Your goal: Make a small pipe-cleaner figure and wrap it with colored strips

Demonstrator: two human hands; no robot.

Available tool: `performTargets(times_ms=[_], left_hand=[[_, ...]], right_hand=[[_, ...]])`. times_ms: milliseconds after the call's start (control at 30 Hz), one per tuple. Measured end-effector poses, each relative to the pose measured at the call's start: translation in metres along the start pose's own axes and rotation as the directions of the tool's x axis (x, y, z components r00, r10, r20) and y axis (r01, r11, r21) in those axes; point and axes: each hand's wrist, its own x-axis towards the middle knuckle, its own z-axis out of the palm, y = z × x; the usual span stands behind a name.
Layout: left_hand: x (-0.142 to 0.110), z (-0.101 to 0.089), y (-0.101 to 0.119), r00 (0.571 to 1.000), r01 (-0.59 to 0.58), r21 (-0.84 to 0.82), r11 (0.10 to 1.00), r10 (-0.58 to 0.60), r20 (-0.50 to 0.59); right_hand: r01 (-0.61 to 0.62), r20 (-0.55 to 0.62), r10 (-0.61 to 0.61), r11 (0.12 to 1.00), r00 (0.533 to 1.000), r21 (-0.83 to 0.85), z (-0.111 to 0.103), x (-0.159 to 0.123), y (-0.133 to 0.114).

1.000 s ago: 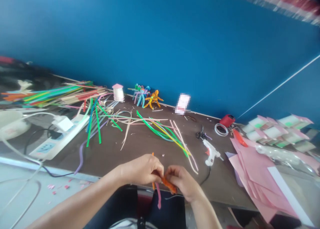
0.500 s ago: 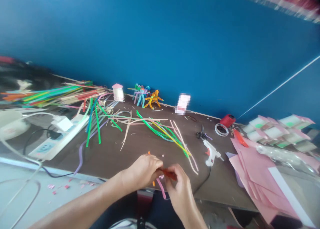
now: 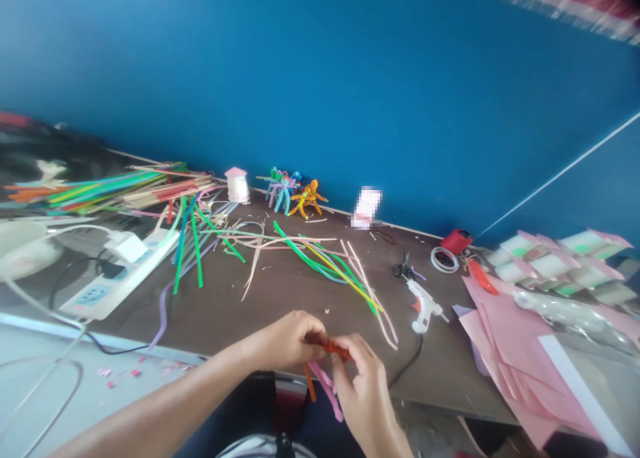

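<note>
Head view: orange pipe cleaner pinched between left hand and right hand

No legible text, label, brand, number or sign in this view. The pink-and-white card standing against the blue wall at the back of the desk is pixelated, so its markings cannot be read. The white power strip shows no readable marking at this resolution.
</note>
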Motion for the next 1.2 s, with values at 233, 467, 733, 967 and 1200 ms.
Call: performTargets(times_ms=[233,467,733,967,1200], left_hand=[[0.002,0.002,0.001,0.999,0.036,-0.174,0.984,-0.031,0.031],[0.002,-0.001,0.001,0.976,0.161,-0.282,0.946,-0.111,0.185],[-0.004,-0.002,0.008,0.987,0.120,-0.163,0.979,-0.101,0.123],[-0.011,-0.002,0.022,0.998,0.033,0.025,0.999,-0.035,0.061],[-0.013,-0.004,0.028,0.996,0.033,0.012,0.999,-0.034,0.078]], right_hand=[[0.058,-0.010,-0.058,0.998,0.998,-0.006,-0.005,-0.002,-0.002],[0.200,0.021,-0.199,0.975,0.980,-0.100,-0.009,-0.001,-0.005],[0.171,0.029,-0.174,0.982,0.984,0.083,-0.013,0.002,-0.003],[0.255,0.069,-0.252,0.967,0.965,-0.033,-0.022,0.001,-0.009],[0.132,0.033,-0.132,0.991,0.991,0.004,-0.022,-0.004,-0.011]])
